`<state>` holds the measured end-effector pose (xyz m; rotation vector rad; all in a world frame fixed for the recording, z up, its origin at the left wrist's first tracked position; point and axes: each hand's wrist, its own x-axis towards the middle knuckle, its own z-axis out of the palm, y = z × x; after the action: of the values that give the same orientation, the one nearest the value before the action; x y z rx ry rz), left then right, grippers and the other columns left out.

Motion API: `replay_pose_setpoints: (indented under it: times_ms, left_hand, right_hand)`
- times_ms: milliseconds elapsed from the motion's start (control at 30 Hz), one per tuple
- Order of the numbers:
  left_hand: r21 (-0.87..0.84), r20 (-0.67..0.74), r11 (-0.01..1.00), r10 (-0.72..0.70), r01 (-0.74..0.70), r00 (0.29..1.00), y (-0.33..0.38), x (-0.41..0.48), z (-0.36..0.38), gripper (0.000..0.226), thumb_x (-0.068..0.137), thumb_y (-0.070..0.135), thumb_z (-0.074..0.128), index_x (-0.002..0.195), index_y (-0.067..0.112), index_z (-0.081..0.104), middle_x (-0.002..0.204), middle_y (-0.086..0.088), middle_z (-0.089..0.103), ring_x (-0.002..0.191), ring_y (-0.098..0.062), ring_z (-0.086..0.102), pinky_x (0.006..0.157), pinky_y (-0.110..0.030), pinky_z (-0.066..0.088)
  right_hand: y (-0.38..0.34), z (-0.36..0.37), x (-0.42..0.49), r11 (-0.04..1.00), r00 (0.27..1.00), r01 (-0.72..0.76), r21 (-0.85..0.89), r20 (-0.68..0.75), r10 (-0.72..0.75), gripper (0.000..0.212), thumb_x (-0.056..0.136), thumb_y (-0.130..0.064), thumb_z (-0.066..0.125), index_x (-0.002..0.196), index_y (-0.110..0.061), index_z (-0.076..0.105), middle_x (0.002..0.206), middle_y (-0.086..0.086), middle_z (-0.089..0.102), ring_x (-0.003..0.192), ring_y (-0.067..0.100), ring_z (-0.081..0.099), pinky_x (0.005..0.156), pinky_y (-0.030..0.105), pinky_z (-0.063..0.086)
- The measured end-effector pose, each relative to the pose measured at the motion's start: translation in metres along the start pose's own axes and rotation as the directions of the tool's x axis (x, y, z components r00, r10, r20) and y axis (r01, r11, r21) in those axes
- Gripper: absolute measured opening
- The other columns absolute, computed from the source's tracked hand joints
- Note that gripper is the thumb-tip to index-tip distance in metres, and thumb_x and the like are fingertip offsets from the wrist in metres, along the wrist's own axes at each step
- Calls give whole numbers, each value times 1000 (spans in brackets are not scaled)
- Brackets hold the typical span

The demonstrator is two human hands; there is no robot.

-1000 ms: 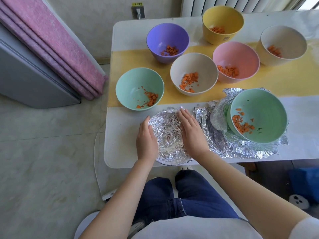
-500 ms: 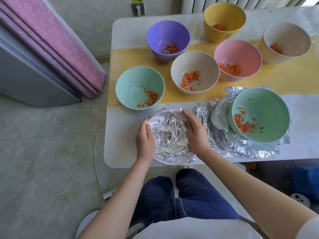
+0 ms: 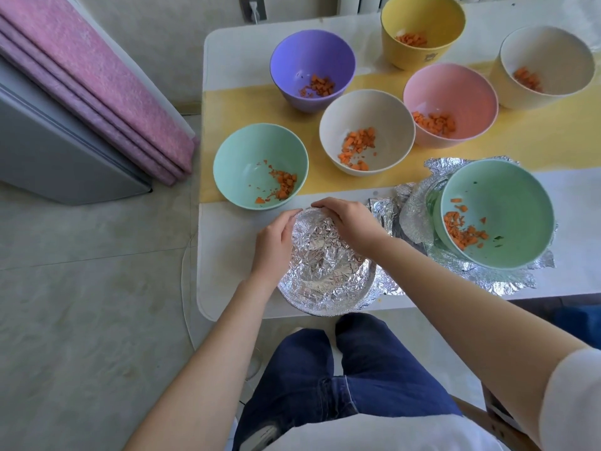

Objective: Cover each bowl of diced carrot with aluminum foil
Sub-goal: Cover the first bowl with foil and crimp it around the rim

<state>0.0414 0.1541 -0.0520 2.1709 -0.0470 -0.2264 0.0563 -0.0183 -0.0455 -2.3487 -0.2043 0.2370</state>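
Seven open bowls hold diced carrot [image 3: 286, 185] on the table [image 3: 227, 255], seen from the head camera: a teal bowl [image 3: 240, 170] nearest the left edge, a purple bowl [image 3: 312, 56] and a yellow bowl [image 3: 422, 17] at the back, a cream bowl [image 3: 383, 115] and a pink bowl [image 3: 455, 92] on the yellow runner [image 3: 221, 125], a second cream bowl [image 3: 559, 53] far right, and a green bowl [image 3: 507, 203] tilted on loose foil sheets [image 3: 481, 281]. The foil-covered bowl [image 3: 325, 265] sits at the near edge of the table, just in front of the teal bowl and just beside the foil sheets, its crinkled cover sunk in the middle. The left hand [image 3: 274, 242] grips its far-left rim with curled fingers, and the right hand [image 3: 349, 219] curls over the far rim, holding the foil down there. Half a second ago both hands lay along the sides of this bowl with straighter fingers; they have since slid forward round the rim, so the fingertips now almost meet at the far side. The bowls lie as they did then.
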Motion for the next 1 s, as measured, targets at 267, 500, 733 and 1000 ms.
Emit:
replay_pose_setpoints:
  times_ms: [267,500,733,1000]
  left_hand:
    - [-118,2,988,-100,100,995,0,-1,3,29,100,18,38,114,7,62,56,10,48,48,-1,44,52,-19,36]
    - [-38,-36,997,-74,72,997,3,-4,2,29,100,16,39,114,5,62,75,3,60,68,-6,54,66,-16,40]
    - [-116,-270,961,-276,253,922,7,-38,14,36,101,16,34,132,5,49,129,-8,57,119,-19,52,91,-12,33]
    - [-131,-322,958,-286,257,903,14,-68,20,44,101,18,30,144,14,26,150,0,29,136,-12,28,103,-16,25]
  right_hand:
    - [2,2,2,999,999,-48,17,-22,48,23,97,-15,47,105,-5,66,85,9,69,68,15,51,60,24,31]
    - [-1,1,0,999,999,-37,39,-12,38,24,97,-16,47,108,-5,66,91,11,70,74,21,59,65,30,41]
    - [-9,0,-23,998,988,-44,-45,-151,36,38,101,-17,37,137,-11,44,145,11,42,140,21,28,112,38,26]
    - [1,6,-61,945,939,-250,213,-183,290,38,101,-19,35,138,-15,44,131,5,55,116,20,52,84,14,32]
